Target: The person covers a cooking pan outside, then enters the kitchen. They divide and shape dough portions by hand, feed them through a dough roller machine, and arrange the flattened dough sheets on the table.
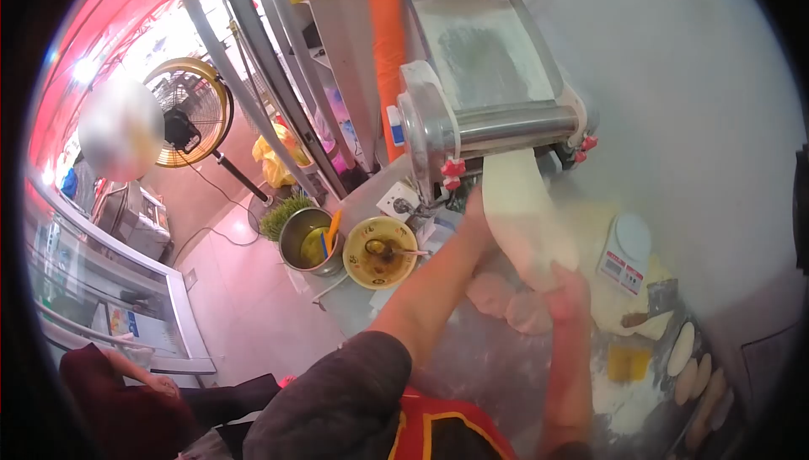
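Note:
A long pale dough sheet [522, 207] hangs from the rollers of a metal dough sheeter [514, 123] with red knobs. My right hand [569, 293] grips the lower end of the sheet, the thumb on top of it. My left hand [479, 216] is at the sheet's left edge, close under the rollers; its fingers are hidden behind the dough. Two rounded dough pieces, one dough ball [490, 293] and another dough ball [528, 312], lie on the metal table [455, 350] between my forearms.
A white kitchen scale [625, 249], a yellow scraper [628, 364] and several oval dough pieces [681, 349] are at the right, amid flour. A patterned bowl [354, 273] and a metal pot [291, 249] stand at the left. Beyond are a fan [190, 115] and a seated person [126, 401].

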The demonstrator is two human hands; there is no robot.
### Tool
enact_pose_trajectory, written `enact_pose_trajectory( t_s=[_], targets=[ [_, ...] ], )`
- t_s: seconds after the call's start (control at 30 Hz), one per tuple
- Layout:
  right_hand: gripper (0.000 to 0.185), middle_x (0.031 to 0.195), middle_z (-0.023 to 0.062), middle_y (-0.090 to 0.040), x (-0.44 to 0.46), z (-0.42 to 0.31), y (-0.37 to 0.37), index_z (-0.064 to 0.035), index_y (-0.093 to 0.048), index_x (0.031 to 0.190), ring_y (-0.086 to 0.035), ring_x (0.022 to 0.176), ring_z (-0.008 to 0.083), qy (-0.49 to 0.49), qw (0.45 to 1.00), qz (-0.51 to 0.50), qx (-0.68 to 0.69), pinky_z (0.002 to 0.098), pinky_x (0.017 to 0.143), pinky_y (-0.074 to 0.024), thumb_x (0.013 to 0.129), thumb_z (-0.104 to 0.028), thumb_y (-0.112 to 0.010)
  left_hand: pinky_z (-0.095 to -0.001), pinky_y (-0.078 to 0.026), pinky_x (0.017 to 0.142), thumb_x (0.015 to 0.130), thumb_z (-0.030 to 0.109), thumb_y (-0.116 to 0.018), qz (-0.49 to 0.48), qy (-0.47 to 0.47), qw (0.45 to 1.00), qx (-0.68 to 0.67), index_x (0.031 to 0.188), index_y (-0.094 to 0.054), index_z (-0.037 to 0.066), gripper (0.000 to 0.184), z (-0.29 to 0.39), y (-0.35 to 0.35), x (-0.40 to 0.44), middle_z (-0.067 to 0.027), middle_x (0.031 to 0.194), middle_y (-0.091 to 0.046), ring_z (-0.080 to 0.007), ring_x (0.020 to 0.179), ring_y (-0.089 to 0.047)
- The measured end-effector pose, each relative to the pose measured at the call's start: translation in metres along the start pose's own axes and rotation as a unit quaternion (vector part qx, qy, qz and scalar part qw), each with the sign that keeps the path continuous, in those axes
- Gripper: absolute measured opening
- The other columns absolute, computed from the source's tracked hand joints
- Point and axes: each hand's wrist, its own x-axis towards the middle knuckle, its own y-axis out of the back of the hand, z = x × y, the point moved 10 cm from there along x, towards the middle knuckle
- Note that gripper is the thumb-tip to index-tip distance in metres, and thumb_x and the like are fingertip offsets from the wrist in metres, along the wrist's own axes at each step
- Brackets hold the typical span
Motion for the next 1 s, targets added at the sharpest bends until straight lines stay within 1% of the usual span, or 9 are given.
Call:
enact_pose_trajectory(
  t_s=[0.1, 0.2, 0.27, 0.47, 0.53, 0.83, 0.87, 0.93, 1.0],
  targets=[
    [0.049, 0.127, 0.0151, -0.046, -0.005, 0.007, 0.008, 0.0023, -0.036, 0.130, -0.047, 0.117, 0.0291, -0.008, 1.000, -0.003, 0.011, 0.0424, 0.098, -0.0395, 0.082, 0.003, -0.046, -0.0303, -0.043, 0.089, 0.091, 0.014, -0.044, -0.101, 0.075, 0.967, -0.220, 0.116, -0.051, 0.003, 0.028, 0.000, -0.014, 0.014, -0.0084, 0.112, -0.057, -0.0187, 0.100, -0.055],
    [0.050, 0.126, 0.0147, -0.047, -0.006, 0.016, 0.014, 0.0022, -0.036, 0.130, -0.048, 0.115, 0.0285, -0.009, 1.000, -0.004, -0.006, 0.0409, 0.096, -0.0405, 0.082, 0.002, -0.047, -0.0360, -0.047, 0.083, 0.091, 0.032, -0.043, 0.076, 0.062, 0.994, -0.047, 0.104, -0.059, 0.006, 0.033, 0.007, -0.004, 0.017, -0.0058, 0.097, -0.063, -0.0202, 0.089, -0.059],
    [0.050, 0.125, 0.0146, -0.048, -0.011, 0.020, 0.022, 0.0024, -0.036, 0.130, -0.049, 0.114, 0.0282, 0.010, 0.998, 0.004, -0.059, 0.0402, 0.096, -0.0412, 0.082, 0.001, -0.048, -0.0365, -0.047, 0.084, 0.092, 0.038, -0.042, 0.034, 0.012, 0.995, 0.096, 0.107, -0.058, 0.006, 0.038, 0.013, 0.001, 0.028, -0.0070, 0.100, -0.062, -0.0219, 0.091, -0.059],
    [0.050, 0.123, 0.0159, -0.049, -0.056, 0.042, 0.054, 0.0038, -0.036, 0.130, -0.050, 0.112, 0.0275, 0.018, 0.994, 0.020, -0.109, 0.0396, 0.094, -0.0430, 0.081, 0.000, -0.049, -0.0420, -0.042, 0.093, 0.089, 0.057, -0.037, 0.070, 0.232, 0.955, -0.170, 0.121, -0.051, 0.006, 0.061, -0.025, -0.012, -0.030, -0.0121, 0.116, -0.057, -0.0298, 0.105, -0.054],
    [0.050, 0.123, 0.0165, -0.049, -0.091, 0.049, 0.058, 0.0042, -0.036, 0.129, -0.051, 0.112, 0.0270, -0.036, 0.999, 0.032, 0.014, 0.0391, 0.093, -0.0435, 0.081, 0.000, -0.049, -0.0442, -0.040, 0.095, 0.089, 0.054, -0.041, 0.068, 0.275, 0.943, -0.172, 0.123, -0.047, 0.005, 0.059, -0.033, -0.022, -0.076, -0.0123, 0.120, -0.054, -0.0291, 0.108, -0.053],
    [0.049, 0.111, 0.0149, -0.057, -0.309, 0.088, 0.230, 0.0045, -0.044, 0.122, -0.058, 0.100, 0.0255, -0.126, 0.945, 0.199, -0.227, 0.0366, 0.089, -0.0470, 0.075, 0.001, -0.054, -0.0407, -0.038, 0.101, 0.092, 0.024, -0.047, 0.029, 0.490, 0.825, -0.280, 0.130, -0.038, 0.002, 0.045, -0.103, -0.056, -0.349, -0.0136, 0.130, -0.045, -0.0279, 0.118, -0.046],
    [0.049, 0.109, 0.0147, -0.057, -0.325, 0.097, 0.242, 0.0041, -0.045, 0.121, -0.058, 0.099, 0.0250, -0.123, 0.938, 0.204, -0.253, 0.0361, 0.088, -0.0476, 0.074, 0.000, -0.055, -0.0406, -0.039, 0.100, 0.092, 0.021, -0.048, 0.177, 0.538, 0.810, -0.150, 0.130, -0.038, 0.002, 0.044, -0.112, -0.036, -0.383, -0.0139, 0.130, -0.045, -0.0280, 0.117, -0.047],
    [0.049, 0.107, 0.0141, -0.058, -0.350, 0.114, 0.241, 0.0033, -0.046, 0.120, -0.059, 0.095, 0.0241, -0.114, 0.934, 0.234, -0.245, 0.0357, 0.086, -0.0488, 0.073, -0.001, -0.058, -0.0391, -0.043, 0.094, 0.092, 0.021, -0.047, 0.001, 0.428, 0.896, 0.119, 0.127, -0.041, 0.001, 0.040, -0.114, -0.006, -0.402, -0.0145, 0.120, -0.052, -0.0259, 0.109, -0.052],
    [0.047, 0.104, 0.0126, -0.059, -0.348, 0.120, 0.238, 0.0022, -0.048, 0.117, -0.060, 0.093, 0.0235, -0.087, 0.942, 0.215, -0.243, 0.0355, 0.083, -0.0497, 0.071, -0.003, -0.061, -0.0384, -0.045, 0.092, 0.092, 0.019, -0.046, 0.021, 0.403, 0.895, 0.188, 0.125, -0.043, 0.001, 0.038, -0.116, 0.020, -0.404, -0.0146, 0.116, -0.055, -0.0254, 0.106, -0.055]
  ],
)
